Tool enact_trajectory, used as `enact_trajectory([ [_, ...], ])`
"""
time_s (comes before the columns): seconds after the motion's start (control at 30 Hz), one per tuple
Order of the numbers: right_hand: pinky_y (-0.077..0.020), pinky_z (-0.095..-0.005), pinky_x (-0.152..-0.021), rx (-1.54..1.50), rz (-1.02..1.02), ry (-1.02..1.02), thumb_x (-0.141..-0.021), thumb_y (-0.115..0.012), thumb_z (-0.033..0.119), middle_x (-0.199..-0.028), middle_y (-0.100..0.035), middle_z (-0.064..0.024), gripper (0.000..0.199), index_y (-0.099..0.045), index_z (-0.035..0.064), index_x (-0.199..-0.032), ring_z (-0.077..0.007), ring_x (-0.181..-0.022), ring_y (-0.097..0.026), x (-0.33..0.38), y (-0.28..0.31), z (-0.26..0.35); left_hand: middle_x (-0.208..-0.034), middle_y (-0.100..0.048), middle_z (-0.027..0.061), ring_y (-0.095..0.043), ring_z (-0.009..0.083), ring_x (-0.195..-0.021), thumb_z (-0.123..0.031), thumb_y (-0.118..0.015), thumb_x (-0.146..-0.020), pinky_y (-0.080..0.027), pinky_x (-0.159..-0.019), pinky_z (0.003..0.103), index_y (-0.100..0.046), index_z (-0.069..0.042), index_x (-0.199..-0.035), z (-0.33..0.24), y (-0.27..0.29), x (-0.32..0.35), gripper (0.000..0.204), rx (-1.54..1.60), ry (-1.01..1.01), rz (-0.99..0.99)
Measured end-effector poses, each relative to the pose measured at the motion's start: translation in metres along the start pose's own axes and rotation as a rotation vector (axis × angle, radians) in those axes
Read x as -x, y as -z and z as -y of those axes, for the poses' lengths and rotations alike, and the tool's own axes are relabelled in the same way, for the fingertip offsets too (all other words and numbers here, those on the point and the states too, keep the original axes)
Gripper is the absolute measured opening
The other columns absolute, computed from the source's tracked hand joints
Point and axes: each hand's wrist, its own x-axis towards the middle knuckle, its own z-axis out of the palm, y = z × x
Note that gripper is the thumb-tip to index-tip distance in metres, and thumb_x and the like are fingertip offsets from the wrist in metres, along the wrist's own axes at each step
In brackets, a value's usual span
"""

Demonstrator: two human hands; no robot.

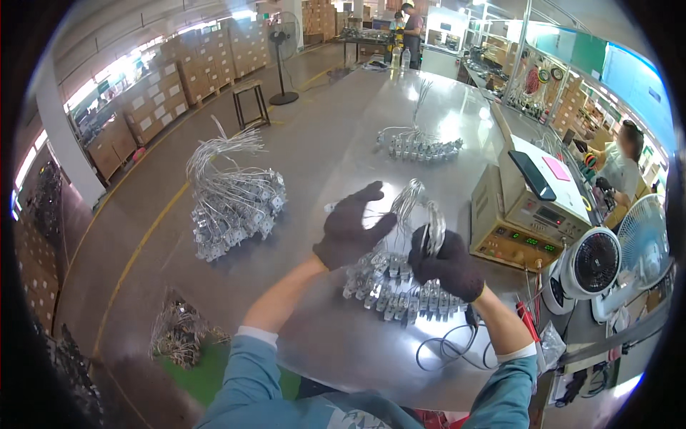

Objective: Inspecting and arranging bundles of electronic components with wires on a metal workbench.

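Both hands wear dark gloves over a shiny metal table (314,336). A bundle of thin silvery wires (434,222) is gripped in my right hand (446,261), its fingers wrapped round it. Small metal-and-clear connectors (407,293) on the wire ends spread below the hands on the tabletop. My left hand (351,227) is beside the bundle, thumb and fingers apart, with nothing seen in it. A large heap of similar wired connectors (239,207) lies at the table's left edge. Another, smaller wired bunch (418,146) rests farther back.
Stacked measuring instruments (518,222) with lit displays stand at right, a phone (532,175) on top. Fans (597,261) stand beyond them. A loose cable (450,350) and a red-handled tool (527,322) are near my right forearm. A co-worker (622,168) sits at the right bench.
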Motion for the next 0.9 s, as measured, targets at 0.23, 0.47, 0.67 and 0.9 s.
enact_trajectory([
  [0.23,-0.0565,-0.0401,-0.081,0.374,0.153,0.17,-0.084,-0.076,0.008,-0.09,-0.071,-0.0114,0.022,-0.069,0.0045,-0.105,-0.02,-0.086,-0.067,-0.009,-0.029,-0.014,-0.142,-0.068,0.0286,-0.064,0.0452,-0.135,-0.066,-0.077,-0.092,-0.05,-0.114,0.05,-0.03,-0.002,-0.168,0.047,-0.009,-0.044,0.11,0.035,0.174,0.463],
  [0.47,-0.0564,-0.0431,-0.084,0.38,0.237,0.307,-0.088,-0.077,0.012,-0.095,-0.072,-0.0132,0.026,-0.071,0.0043,-0.112,-0.0258,-0.089,-0.069,-0.014,-0.051,-0.008,-0.124,-0.076,0.0235,-0.073,0.0318,-0.123,-0.068,-0.082,-0.087,-0.055,-0.108,0.045,-0.033,-0.001,-0.166,0.083,0.01,-0.053,0.115,0.129,0.197,0.545],
  [0.67,-0.0583,-0.0394,-0.08,0.444,0.133,0.292,-0.097,-0.077,0.022,-0.088,-0.073,-0.0091,0.027,-0.072,0.0038,-0.116,-0.0198,-0.08,-0.069,-0.009,-0.056,-0.003,-0.103,-0.078,0.0117,-0.073,0.0113,-0.085,-0.022,-0.08,-0.1,-0.059,-0.077,0.029,-0.038,0.002,-0.164,0.033,0.034,-0.046,0.081,0.34,0.298,0.293],
  [0.9,-0.0551,-0.0348,-0.069,-0.313,-0.27,0.08,-0.103,-0.072,0.012,-0.09,-0.064,-0.0011,0.02,-0.064,0.0027,-0.118,-0.0159,-0.079,-0.068,0.015,-0.028,-0.021,-0.093,-0.076,0.0072,-0.054,0.0074,-0.064,-0.012,-0.072,-0.104,-0.046,-0.058,0.025,-0.046,-0.006,-0.16,0.059,0.078,-0.068,0.063,0.552,0.456,-0.173],
])
